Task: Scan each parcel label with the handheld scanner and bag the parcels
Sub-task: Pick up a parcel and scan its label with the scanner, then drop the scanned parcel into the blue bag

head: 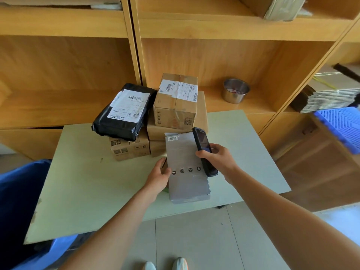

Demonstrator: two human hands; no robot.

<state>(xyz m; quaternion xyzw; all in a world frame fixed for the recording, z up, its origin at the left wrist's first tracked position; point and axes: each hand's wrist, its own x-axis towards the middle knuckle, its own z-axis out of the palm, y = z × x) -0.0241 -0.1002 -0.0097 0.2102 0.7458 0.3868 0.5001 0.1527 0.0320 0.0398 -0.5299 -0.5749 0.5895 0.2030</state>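
Two hands: both are over the pale table (81,184), one on a parcel and one on the scanner.
Left hand (160,177): grasps the left edge of the grey box (187,168), thumb on its top face and fingers tucked beside and under it.
Right hand (216,157): wrapped round the black handheld scanner (203,148), fingers curled over its body.
Scanner position: it lies along the right edge of the grey box, its top end pointing away from the person, near the box's far corner.
Grey box: lies near the table's front edge, long side running away from the person, with a small barcode label (172,138) at its far left corner.
Waiting parcels: a black poly mailer (124,112) with a white label lies on a small carton (129,149); beside it a taped carton (176,102) tops a stack of brown boxes.
Bag: blue material (21,201) shows at the table's left.
Shelf: a steel bowl (236,90) stands behind the parcels.
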